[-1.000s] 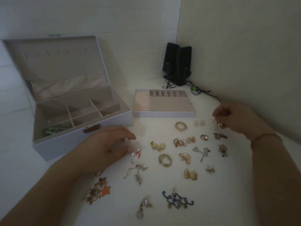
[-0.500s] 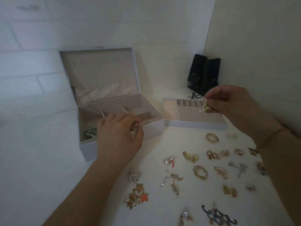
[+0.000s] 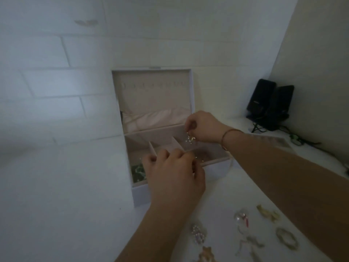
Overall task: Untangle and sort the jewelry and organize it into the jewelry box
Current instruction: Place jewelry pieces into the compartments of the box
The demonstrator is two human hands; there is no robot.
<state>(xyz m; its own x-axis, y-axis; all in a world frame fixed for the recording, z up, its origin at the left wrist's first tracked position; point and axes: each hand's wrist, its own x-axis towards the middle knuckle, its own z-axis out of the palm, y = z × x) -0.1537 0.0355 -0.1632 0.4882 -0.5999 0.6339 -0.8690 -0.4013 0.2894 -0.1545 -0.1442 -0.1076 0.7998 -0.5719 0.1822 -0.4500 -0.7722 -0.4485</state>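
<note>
The pale lilac jewelry box (image 3: 139,195) stands open on the white table, its lid (image 3: 151,95) upright. My right hand (image 3: 204,127) hovers over the box's back right compartments and pinches a small gold earring (image 3: 189,139) that dangles from its fingertips. My left hand (image 3: 175,173) is over the box's front edge, fingers curled; whether it holds anything is hidden. A green item (image 3: 137,173) lies in the box's front left compartment. Loose jewelry lies on the table at lower right: a clear and red piece (image 3: 242,218), a gold ring-shaped piece (image 3: 286,238), a gold earring pair (image 3: 268,212).
Two black speakers (image 3: 270,104) with cables stand in the corner at the right. Part of the removable tray (image 3: 279,142) shows behind my right forearm. White brick wall behind the box.
The view has swung left and closer to the box. My right hand carried the gold earring from above the tray to over the box's compartments. My left hand stayed at the box's front.
</note>
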